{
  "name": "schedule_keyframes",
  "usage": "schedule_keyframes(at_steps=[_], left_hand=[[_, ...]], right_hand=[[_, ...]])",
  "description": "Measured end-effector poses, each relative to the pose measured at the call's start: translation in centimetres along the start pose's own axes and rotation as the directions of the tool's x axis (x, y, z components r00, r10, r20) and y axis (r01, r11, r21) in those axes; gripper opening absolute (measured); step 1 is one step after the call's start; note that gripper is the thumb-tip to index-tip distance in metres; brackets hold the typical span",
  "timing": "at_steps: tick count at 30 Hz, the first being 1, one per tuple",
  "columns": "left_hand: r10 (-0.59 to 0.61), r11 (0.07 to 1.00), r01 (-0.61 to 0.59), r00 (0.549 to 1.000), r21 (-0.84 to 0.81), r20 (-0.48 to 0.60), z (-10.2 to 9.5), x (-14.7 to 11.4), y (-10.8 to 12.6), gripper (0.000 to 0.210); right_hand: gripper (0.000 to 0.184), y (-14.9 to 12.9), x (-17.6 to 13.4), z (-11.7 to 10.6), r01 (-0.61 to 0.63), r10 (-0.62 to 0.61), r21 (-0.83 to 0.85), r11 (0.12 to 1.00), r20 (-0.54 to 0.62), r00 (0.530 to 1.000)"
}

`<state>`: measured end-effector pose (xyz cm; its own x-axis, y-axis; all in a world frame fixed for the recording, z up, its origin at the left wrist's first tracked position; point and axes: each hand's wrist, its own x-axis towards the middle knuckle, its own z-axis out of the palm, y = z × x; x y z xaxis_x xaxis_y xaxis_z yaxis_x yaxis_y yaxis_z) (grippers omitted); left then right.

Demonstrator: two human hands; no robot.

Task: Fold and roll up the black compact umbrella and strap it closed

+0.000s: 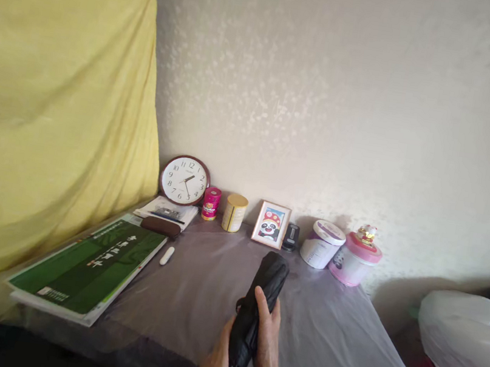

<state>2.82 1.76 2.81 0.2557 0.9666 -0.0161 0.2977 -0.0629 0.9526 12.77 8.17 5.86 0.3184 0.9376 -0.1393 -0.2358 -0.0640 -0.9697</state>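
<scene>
A black folded umbrella [271, 276] is held over the front of the table, tilted with its far end up and to the right. My left hand [218, 363] is closed around its lower end, near the handle, which is partly hidden by the fingers. Along the right side of the umbrella, my right hand [267, 337] grips its middle, the thumb lying on top. Beyond the far end stand a framed panda picture [271, 224] and a small black object [291, 237] whose kind I cannot make out.
On the covered table [191, 298], a green book [90, 264], brown case [160, 226] and white stick-like item [166, 256] lie left. A clock [185, 180], pink can [210, 204], yellow can [234, 213], white tub [322, 245] and pink-lidded jar [355, 260] line the wall.
</scene>
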Motion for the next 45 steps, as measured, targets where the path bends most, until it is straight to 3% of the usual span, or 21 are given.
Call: schedule_keyframes(at_steps=[3, 6, 8, 10, 14, 16, 18, 20, 21, 23, 25, 27, 29, 33, 35, 40, 43, 45], left_hand=[[0.009, 0.975, 0.003, 0.999, 0.224, -0.052, 0.1, 0.0, -1.0, 0.089], [0.015, 1.0, -0.016, 0.997, 0.003, 0.071, -0.8, 0.0, -0.5, 0.09], [-0.072, 0.973, 0.122, 0.967, -0.197, 0.246, -1.3, -0.1, 0.0, 0.086], [-0.115, 0.95, 0.193, 0.947, -0.245, 0.301, -1.3, -0.1, -0.1, 0.082], [0.026, 0.999, -0.027, 0.999, 0.034, 0.029, -0.2, 0.2, -1.8, 0.091], [-0.018, 0.981, 0.018, 1.0, 0.195, 0.0, 0.2, 0.4, -2.7, 0.093], [-0.036, 0.97, 0.036, 0.999, 0.239, -0.006, 0.0, 0.4, -2.9, 0.094], [-0.001, 0.992, -0.002, 1.0, 0.123, 0.026, -0.7, 0.3, -2.3, 0.094], [-0.012, 1.0, 0.011, 0.996, 0.004, 0.093, -1.2, 0.2, -1.8, 0.096], [-0.1, 0.961, 0.173, 0.944, -0.214, 0.313, -1.9, 0.0, -0.9, 0.092], [-0.101, 0.946, 0.197, 0.934, -0.259, 0.341, -2.2, -0.1, -0.5, 0.09], [-0.045, 0.984, 0.081, 0.974, -0.157, 0.224, -1.8, 0.0, -1.0, 0.093], [0.048, 0.997, -0.051, 0.997, 0.06, 0.052, -1.0, 0.1, -1.8, 0.1], [-0.055, 0.954, 0.056, 0.998, 0.295, -0.013, -0.5, -0.1, -2.2, 0.095], [-0.026, 0.971, 0.021, 1.0, 0.239, 0.016, -1.1, -0.3, -1.5, 0.095], [-0.029, 0.975, 0.076, 0.975, -0.211, 0.22, -2.1, -0.3, -0.9, 0.09], [0.088, 0.991, -0.078, 0.992, -0.113, 0.086, -1.4, 0.0, -1.8, 0.094], [0.043, 0.993, -0.044, 0.999, 0.108, 0.018, -0.9, 0.0, -2.2, 0.096]], right_hand=[[0.057, 0.6, 0.2, -0.1, 0.01, -0.01, -0.012, 1.0, -0.045, 0.999], [0.055, 0.9, 0.2, -0.2, -0.043, 0.044, 0.055, 0.998, -0.022, 0.999], [0.055, 0.8, 0.2, -0.3, -0.077, 0.075, 0.067, 0.995, 0.021, 0.997], [0.055, 0.7, 0.3, -0.3, -0.065, 0.064, 0.03, 0.997, 0.042, 0.997], [0.057, 0.9, 0.7, -0.3, 0.012, -0.013, -0.078, 0.997, -0.014, 1.0], [0.058, 1.2, 0.8, -0.3, 0.003, -0.005, -0.074, 0.997, -0.021, 1.0], [0.058, 1.3, 0.8, -0.2, -0.016, 0.015, -0.053, 0.998, -0.027, 1.0], [0.056, 1.3, 0.6, -0.1, -0.027, 0.026, -0.033, 0.999, -0.036, 0.999], [0.054, 1.2, 0.5, -0.1, -0.031, 0.03, -0.02, 0.999, -0.031, 0.999], [0.052, 0.9, 0.2, -0.1, -0.041, 0.041, 0.012, 0.999, 0.006, 0.999], [0.052, 0.6, 0.1, -0.1, -0.05, 0.048, 0.023, 0.999, 0.053, 0.997], [0.053, 0.4, 0.0, 0.0, -0.035, 0.035, -0.005, 0.999, 0.06, 0.998], [0.054, 0.4, 0.0, 0.1, 0.0, 0.001, -0.045, 0.999, 0.018, 1.0], [0.057, 0.8, 0.0, 0.2, 0.017, -0.018, -0.037, 0.999, -0.023, 1.0], [0.055, 1.1, 0.0, 0.2, -0.012, 0.012, 0.002, 1.0, -0.009, 1.0], [0.054, 1.6, 0.2, -0.1, -0.082, 0.08, 0.079, 0.994, 0.028, 0.996], [0.056, 1.5, 0.1, 0.0, -0.042, 0.041, 0.035, 0.999, 0.038, 0.998], [0.056, 1.3, 0.0, 0.1, -0.003, 0.004, -0.017, 1.0, 0.019, 1.0]])
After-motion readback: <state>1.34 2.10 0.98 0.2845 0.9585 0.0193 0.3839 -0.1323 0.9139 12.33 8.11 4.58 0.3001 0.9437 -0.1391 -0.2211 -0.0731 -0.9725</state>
